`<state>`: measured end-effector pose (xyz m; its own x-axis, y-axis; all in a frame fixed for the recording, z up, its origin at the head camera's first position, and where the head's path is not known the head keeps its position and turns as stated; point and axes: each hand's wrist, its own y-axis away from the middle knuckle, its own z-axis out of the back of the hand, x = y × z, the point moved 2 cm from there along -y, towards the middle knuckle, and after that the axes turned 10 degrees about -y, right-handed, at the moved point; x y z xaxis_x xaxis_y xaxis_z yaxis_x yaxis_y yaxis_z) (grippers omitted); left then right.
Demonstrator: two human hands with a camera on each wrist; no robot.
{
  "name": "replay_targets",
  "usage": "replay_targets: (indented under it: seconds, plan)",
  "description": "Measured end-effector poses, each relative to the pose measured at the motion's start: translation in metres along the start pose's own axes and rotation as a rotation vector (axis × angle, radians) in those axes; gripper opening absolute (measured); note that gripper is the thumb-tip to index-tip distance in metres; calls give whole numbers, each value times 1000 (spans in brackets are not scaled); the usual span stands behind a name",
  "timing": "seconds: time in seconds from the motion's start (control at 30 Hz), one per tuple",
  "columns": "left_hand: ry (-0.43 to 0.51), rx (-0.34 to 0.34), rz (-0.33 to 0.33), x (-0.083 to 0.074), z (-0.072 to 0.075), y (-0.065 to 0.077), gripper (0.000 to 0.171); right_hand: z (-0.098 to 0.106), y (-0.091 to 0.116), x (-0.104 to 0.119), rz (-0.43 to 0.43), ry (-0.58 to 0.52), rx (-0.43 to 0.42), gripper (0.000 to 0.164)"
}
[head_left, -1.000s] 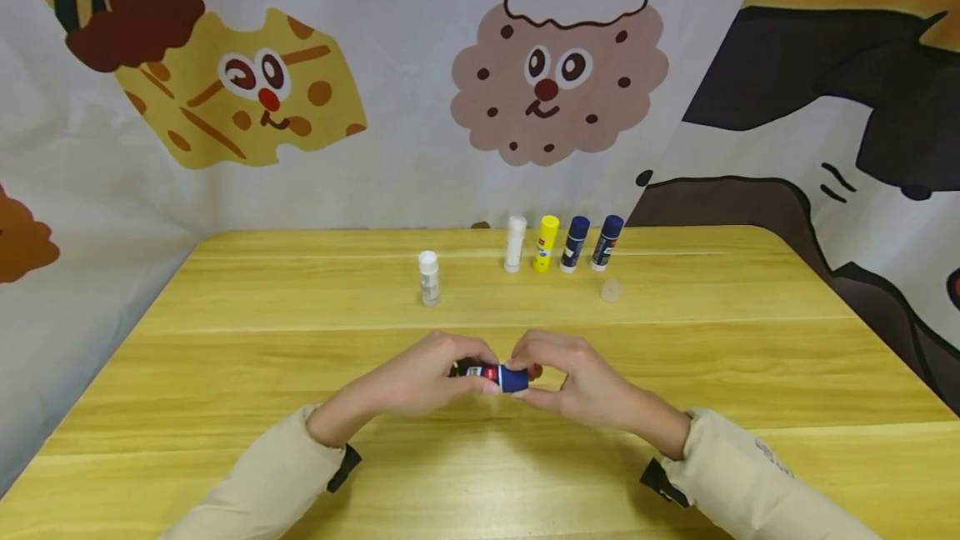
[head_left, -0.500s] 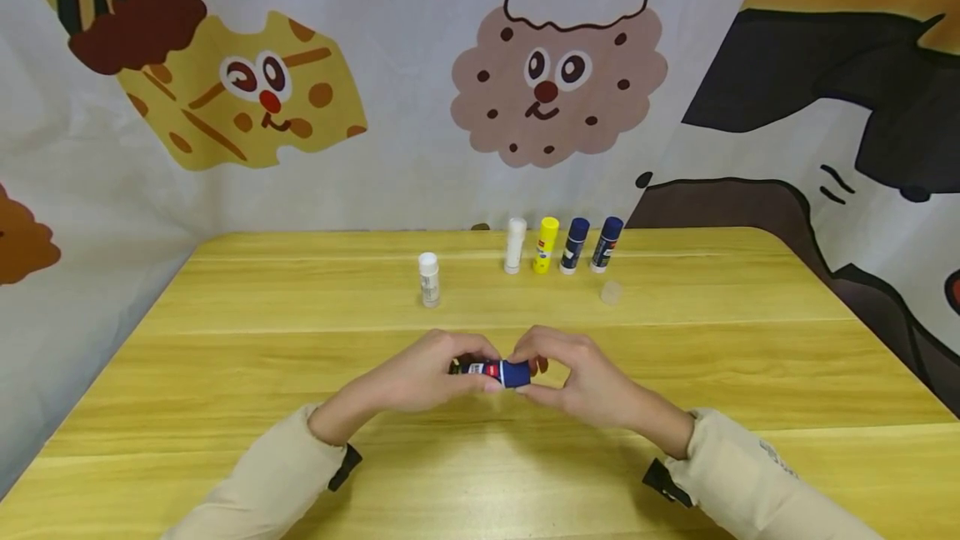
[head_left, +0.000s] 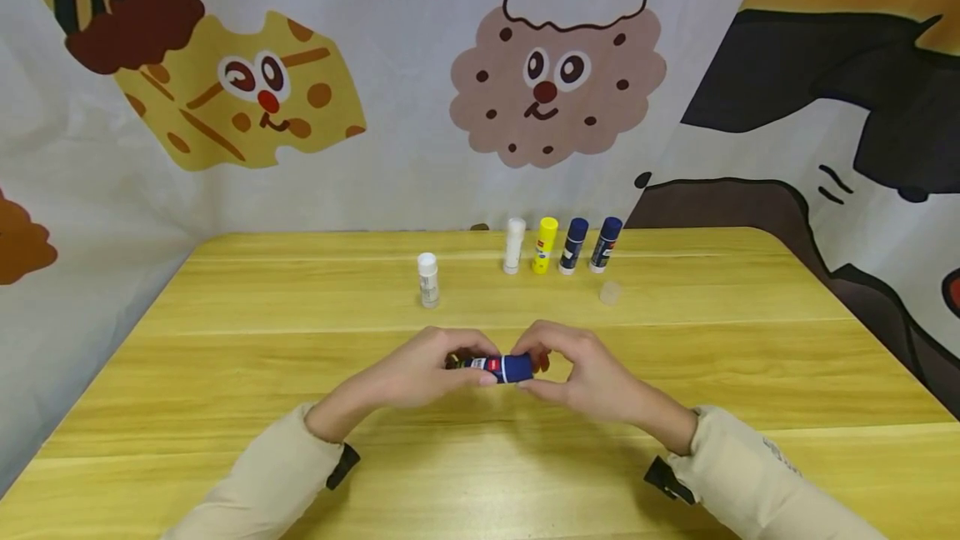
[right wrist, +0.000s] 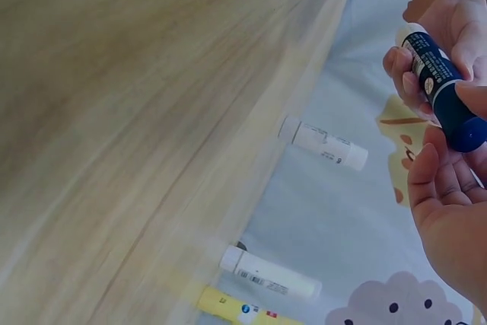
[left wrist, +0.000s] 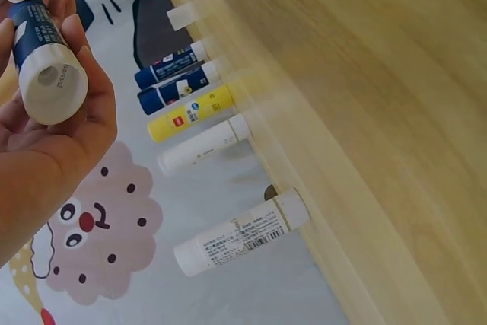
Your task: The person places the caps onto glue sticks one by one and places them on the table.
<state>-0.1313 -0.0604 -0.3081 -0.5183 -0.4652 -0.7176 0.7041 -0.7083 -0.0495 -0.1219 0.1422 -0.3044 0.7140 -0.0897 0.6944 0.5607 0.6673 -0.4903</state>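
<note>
A dark blue glue stick [head_left: 516,368] lies sideways between the hands above the table. My left hand [head_left: 420,369] grips its body, thumb along the front. At the capped end, the fingers and thumb of my right hand [head_left: 581,369] pinch the blue cap. The left wrist view shows the white base of this glue stick [left wrist: 55,85] facing the camera. In the right wrist view, the cap [right wrist: 461,123] sits against the body, with the right fingertips around it. Part of the body is hidden by the left fingers.
Beyond the hands stands a white glue stick [head_left: 428,280]. Farther back are another white one [head_left: 513,247], a yellow one [head_left: 545,246] and two dark blue ones [head_left: 573,247], [head_left: 606,245]. A small translucent cap [head_left: 611,292] lies before them. A printed curtain [head_left: 405,107] hangs behind the table [head_left: 262,298].
Both hands have risen slightly in the head view with the glue stick between them. The right hand has shifted a little up; its pinch on the cap looks much the same.
</note>
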Motion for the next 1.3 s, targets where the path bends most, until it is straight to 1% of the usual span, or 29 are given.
replay_targets:
  seconds: [0.23,0.5,0.8,1.1,1.3]
  plan:
    - [28,-28,-6,3,2,0,23,3,-1,0,-18,-15,-10,29]
    - [18,-54,2,11,4,1,28,8,0,0,-37,-35,-23,26]
    - [-20,-138,32,20,11,5,24,16,3,-4,-104,-72,-33,23]
    - [-25,-158,65,28,18,13,25,22,6,-10,-162,-98,-41,21]
    - [-32,-183,87,32,23,18,25,28,9,-11,-214,-82,-59,21]
